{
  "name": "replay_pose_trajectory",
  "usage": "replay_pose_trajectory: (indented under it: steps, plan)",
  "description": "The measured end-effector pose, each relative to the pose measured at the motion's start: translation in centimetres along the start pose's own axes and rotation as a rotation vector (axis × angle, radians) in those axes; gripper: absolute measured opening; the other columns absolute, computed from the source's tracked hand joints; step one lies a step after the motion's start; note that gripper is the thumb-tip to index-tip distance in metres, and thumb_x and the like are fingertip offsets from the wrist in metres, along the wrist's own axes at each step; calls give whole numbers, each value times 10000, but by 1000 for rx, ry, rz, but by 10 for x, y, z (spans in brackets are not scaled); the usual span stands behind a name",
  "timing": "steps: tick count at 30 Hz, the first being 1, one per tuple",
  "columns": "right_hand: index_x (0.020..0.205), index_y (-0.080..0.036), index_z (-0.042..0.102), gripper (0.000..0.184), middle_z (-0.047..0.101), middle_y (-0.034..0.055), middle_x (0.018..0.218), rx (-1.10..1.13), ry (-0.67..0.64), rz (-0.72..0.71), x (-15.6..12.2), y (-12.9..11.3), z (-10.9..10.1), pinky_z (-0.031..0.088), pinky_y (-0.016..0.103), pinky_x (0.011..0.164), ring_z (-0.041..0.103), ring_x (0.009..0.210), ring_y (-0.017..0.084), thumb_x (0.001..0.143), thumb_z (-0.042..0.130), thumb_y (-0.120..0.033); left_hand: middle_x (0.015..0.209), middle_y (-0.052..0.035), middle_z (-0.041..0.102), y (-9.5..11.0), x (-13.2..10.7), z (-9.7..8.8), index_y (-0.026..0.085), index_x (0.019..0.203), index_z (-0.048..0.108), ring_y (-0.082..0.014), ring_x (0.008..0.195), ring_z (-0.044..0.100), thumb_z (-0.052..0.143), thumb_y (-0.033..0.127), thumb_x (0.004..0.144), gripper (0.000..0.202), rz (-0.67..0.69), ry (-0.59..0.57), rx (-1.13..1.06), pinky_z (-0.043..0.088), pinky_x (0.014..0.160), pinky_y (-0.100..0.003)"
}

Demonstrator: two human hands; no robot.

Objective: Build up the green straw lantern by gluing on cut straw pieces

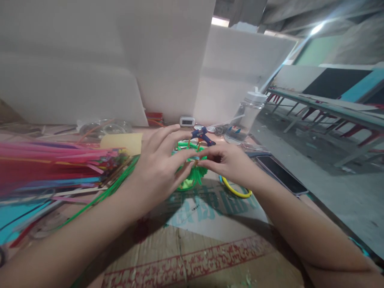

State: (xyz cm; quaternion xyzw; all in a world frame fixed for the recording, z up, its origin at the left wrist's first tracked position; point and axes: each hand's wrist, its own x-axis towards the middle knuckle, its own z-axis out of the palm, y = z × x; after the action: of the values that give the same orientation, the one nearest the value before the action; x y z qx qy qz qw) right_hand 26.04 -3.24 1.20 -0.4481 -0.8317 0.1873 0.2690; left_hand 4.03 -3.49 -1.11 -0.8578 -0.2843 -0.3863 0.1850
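Both my hands meet over a green piece made of fuzzy stems point(195, 172) at the middle of the cardboard-covered table point(210, 240). My left hand point(160, 160) has its fingers stretched and spread, fingertips touching the green piece. My right hand point(228, 160) pinches a thin stem at the top of the piece, where the fingertips of both hands come together. A long green stem point(102, 196) runs from the piece down to the left, under my left forearm.
A stack of coloured stems and strips point(54, 164) lies at the left. A blue glue gun point(202, 136), a small white device point(187, 121) and a clear bottle point(246, 116) stand behind. A yellow ring point(237, 192) and a phone point(280, 174) lie to the right.
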Motion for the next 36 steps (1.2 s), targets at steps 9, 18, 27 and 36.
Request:
replay_pose_trajectory:
  steps: [9,18,27,36]
  plan:
    - [919,-155,798,163,599,-26,611,67,-23,-20,2,5,4,323,238,539,461,559,89,903,671,-256,1346,-97,637,1,-1,3,254,1058,686,-330,1357,492,651,191,918,158,-14,35,37,410,1116,-587]
    - [865,-162,785,142,623,-25,630,79,1,-55,1,2,6,329,238,545,461,568,85,898,679,-251,1365,-76,627,1,-2,2,270,1022,691,-326,1372,481,652,193,923,132,-44,35,25,374,1142,-595]
    - [890,-153,789,142,601,-37,609,47,1,-85,1,2,6,316,234,545,450,558,80,908,676,-238,1357,-65,625,1,-3,3,277,1007,680,-307,1365,484,652,206,928,109,-16,36,44,388,1139,-565]
    - [929,-162,739,102,559,-60,622,44,9,-45,-2,1,2,313,233,537,443,556,79,894,706,-252,1370,-107,608,3,-2,-3,244,1117,677,-341,1376,468,646,214,898,223,-9,0,38,356,1159,-571]
